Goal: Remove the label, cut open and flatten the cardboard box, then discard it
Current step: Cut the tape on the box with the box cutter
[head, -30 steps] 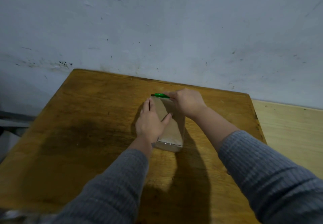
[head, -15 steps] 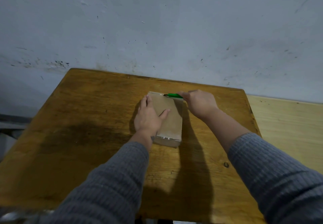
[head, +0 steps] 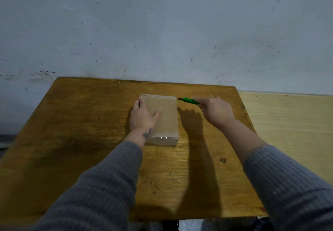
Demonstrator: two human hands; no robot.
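Note:
A small brown cardboard box lies flat in the middle of the wooden table, with clear tape along its near and far edges. My left hand presses flat on the box's left side, fingers along the left edge and thumb on top. My right hand is off to the right of the box and grips a green utility knife. The knife's tip points left, just past the box's far right corner, apart from the cardboard.
A pale wooden surface adjoins the table on the right. A grey scuffed wall rises right behind the table's far edge. The table's near edge lies under my forearms.
My right hand has drawn the knife rightward along the box's far edge and off past its right corner. The left hand has kept holding the box down.

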